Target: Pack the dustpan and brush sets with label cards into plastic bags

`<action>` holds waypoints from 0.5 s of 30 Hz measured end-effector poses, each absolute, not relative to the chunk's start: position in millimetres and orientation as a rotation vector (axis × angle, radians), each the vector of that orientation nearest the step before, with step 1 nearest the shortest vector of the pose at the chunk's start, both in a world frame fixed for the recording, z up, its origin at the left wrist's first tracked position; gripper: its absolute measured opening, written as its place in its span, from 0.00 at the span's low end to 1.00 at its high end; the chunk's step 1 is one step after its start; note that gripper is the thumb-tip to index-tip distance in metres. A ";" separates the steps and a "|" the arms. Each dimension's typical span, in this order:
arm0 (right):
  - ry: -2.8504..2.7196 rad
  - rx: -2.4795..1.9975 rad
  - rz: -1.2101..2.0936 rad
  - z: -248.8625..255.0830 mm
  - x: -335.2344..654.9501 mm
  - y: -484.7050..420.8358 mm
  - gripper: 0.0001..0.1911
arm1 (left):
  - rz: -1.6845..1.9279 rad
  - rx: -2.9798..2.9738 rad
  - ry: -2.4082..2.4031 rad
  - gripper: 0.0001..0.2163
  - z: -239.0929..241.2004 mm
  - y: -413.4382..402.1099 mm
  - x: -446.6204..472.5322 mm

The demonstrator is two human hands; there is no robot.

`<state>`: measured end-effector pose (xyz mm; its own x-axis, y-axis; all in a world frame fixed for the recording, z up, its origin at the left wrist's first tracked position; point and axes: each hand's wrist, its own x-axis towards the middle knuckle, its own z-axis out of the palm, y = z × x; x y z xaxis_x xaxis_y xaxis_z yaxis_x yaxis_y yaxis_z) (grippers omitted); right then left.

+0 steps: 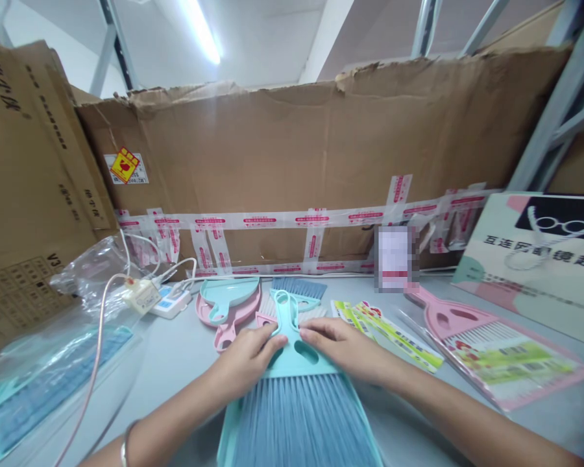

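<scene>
A teal hand brush with blue bristles lies on a teal dustpan right in front of me. My left hand presses curled fingers on the left side of the brush handle. On the right side of the handle rests my right hand, fingers laid flat. Behind the brush lie pink and teal dustpans and another brush. Printed label cards lie to the right of my right hand.
A packaged pink brush set lies at the right. Plastic bags holding teal sets fill the left, with a power strip and cables behind. A taped cardboard wall closes the back; a printed board leans at the right.
</scene>
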<state>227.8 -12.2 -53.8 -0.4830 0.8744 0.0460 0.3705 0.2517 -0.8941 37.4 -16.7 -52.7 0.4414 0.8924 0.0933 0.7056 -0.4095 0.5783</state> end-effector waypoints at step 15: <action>-1.345 -0.984 1.750 -64.9 216.0 -11.4 0.24 | 0.527 2.209 1.466 0.25 -57.6 -25.6 43.1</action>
<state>216.0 -11.4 -64.9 -0.4586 0.8765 -0.1466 -0.0840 -0.2070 -0.9747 43.1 -25.6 -57.6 0.3668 0.9274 0.0734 0.7618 -0.3447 0.5485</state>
